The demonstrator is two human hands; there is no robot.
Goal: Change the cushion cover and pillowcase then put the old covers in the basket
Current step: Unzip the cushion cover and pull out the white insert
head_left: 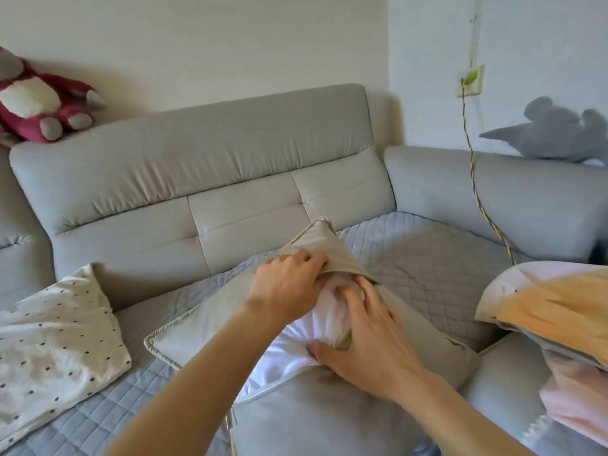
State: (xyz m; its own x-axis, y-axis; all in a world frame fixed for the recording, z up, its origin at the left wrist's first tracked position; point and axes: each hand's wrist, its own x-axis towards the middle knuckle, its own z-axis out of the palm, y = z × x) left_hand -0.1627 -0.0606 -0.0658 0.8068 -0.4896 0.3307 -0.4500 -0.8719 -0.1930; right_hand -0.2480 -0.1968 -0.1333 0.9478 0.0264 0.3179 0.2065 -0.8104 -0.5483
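Observation:
A grey-beige cushion cover (pixel 204 327) with piped edges lies on the sofa seat, its opening spread wide. The white cushion insert (pixel 296 340) shows through that opening. My left hand (pixel 289 284) grips the cover's upper edge near its far corner, fingers curled into the fabric. My right hand (pixel 365 337) grips the bunched corner of the white insert at the opening, fingers and thumb curled round it. A white pillow with dark dots (pixel 56 340) lies at the left.
The grey sofa (pixel 204 166) carries a quilted grey seat pad (pixel 427 258). Orange, pink and white fabric (pixel 556 311) is piled at the right. A red plush toy (pixel 42 103) and a grey plush (pixel 556 133) sit on the backrest. A cable (pixel 477 189) hangs from the wall socket.

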